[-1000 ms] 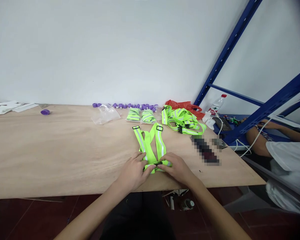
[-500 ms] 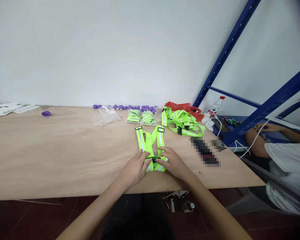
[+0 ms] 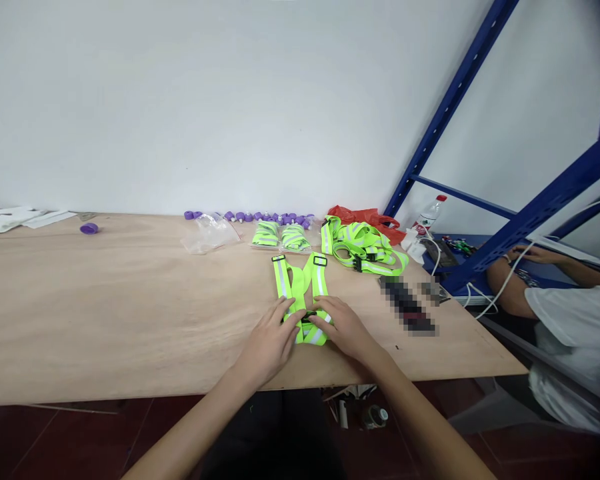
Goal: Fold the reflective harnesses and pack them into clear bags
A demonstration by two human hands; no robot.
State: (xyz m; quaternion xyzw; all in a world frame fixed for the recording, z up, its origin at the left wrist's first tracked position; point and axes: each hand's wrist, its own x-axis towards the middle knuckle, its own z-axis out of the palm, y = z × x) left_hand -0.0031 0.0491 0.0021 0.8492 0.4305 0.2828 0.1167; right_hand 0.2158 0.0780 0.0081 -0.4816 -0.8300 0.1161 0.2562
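A neon-yellow reflective vest point(image 3: 295, 290) made of straps with silvery stripes lies flat before me near the table's front edge. Two black slider buckles sit at its shoulder ends, and a black clip buckle point(image 3: 309, 317) is on its waist strap. My left hand point(image 3: 266, 337) rests on the vest's lower left, fingers apart and pressing on the strap. On the other side, my right hand point(image 3: 347, 328) lies over the lower right, fingers stretched out and thumb by the clip. Part of the waist strap is hidden under both hands.
Behind the vest stand two bagged vests point(image 3: 294, 237), a clear plastic bag point(image 3: 211, 235) and purple caps point(image 3: 247, 217). Loose reflective straps point(image 3: 363, 243) and a red bag point(image 3: 363, 215) are at right, near a blue rack point(image 3: 450, 113). Another person's arm point(image 3: 545, 255) is beyond.
Both hands have shifted slightly over the waist strap. My left fingers now lie further up the vest, and the strap near the clip looks flatter. The view has tilted a little.
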